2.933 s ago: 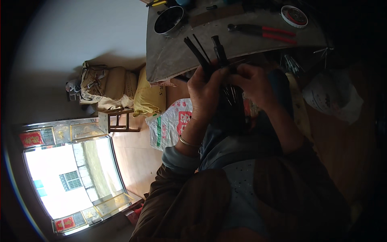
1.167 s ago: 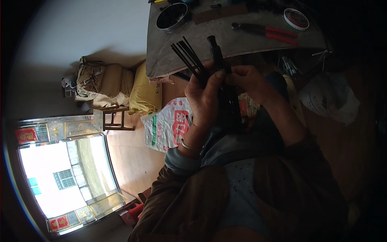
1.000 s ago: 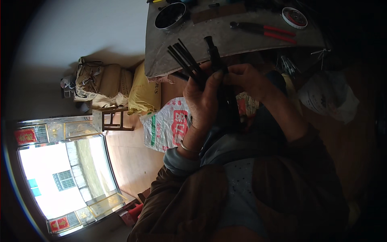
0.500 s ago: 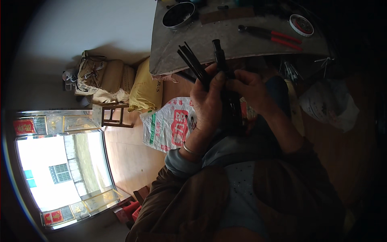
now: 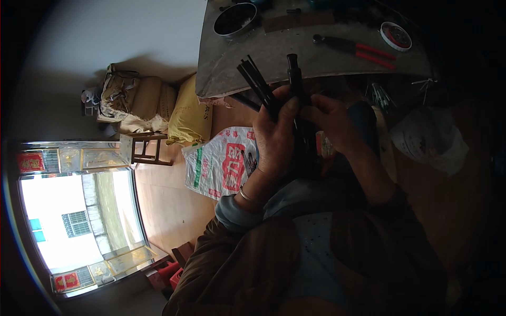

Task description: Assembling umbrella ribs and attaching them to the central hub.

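Observation:
Both hands are in front of my lap, close to the near edge of the grey table [image 5: 226,68]. My left hand [image 5: 275,129] is closed around a bundle of slim black rods [image 5: 257,81] that fan out at the top left. Just beside them stands a black stepped tube [image 5: 295,73] with a knobbed upper end, and the left thumb presses on its lower part. My right hand [image 5: 329,118] pinches at this tube from the right, its fingertips bent in. Whatever lies between those fingertips is too dark and small to make out. More black lengths hang below the hands.
On the table lie red-handled pliers [image 5: 374,55], a round tin of small dark pieces [image 5: 235,20] and a white-rimmed round lid [image 5: 395,36]. A printed white sack [image 5: 211,163] covers part of the floor. Beyond are a wooden stool [image 5: 153,149], a yellow sack [image 5: 190,113] and a plastic bag [image 5: 429,139].
Both hands and the black pieces have shifted slightly right in the picture. The tube stands a little more upright. My grip looks much the same.

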`<control>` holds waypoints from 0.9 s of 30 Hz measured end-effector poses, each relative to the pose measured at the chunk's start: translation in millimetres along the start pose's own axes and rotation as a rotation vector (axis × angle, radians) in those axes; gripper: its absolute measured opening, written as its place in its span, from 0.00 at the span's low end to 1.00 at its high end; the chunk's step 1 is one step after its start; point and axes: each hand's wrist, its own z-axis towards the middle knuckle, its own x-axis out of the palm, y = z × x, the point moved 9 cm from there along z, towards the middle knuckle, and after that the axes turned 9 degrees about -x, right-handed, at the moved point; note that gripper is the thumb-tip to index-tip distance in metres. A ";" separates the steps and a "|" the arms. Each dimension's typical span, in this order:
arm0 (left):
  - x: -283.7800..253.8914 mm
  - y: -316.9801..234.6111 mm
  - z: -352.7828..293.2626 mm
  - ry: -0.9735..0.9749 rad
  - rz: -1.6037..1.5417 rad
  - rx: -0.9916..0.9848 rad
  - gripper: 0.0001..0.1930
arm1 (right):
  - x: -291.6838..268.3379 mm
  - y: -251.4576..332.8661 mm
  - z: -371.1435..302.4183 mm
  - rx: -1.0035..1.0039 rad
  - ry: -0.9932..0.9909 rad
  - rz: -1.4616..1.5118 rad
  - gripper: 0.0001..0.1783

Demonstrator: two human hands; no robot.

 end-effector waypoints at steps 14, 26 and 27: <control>-1.1 -18.1 1.3 -0.018 0.267 0.050 0.13 | -4.2 -0.7 -1.6 0.008 0.014 -0.284 0.12; -5.5 -5.0 7.9 0.181 0.006 -0.143 0.13 | 8.6 -3.2 0.2 0.184 0.129 -0.072 0.15; -9.0 0.0 10.0 0.202 -0.026 -0.180 0.13 | 9.1 0.7 0.8 0.145 0.133 -0.181 0.16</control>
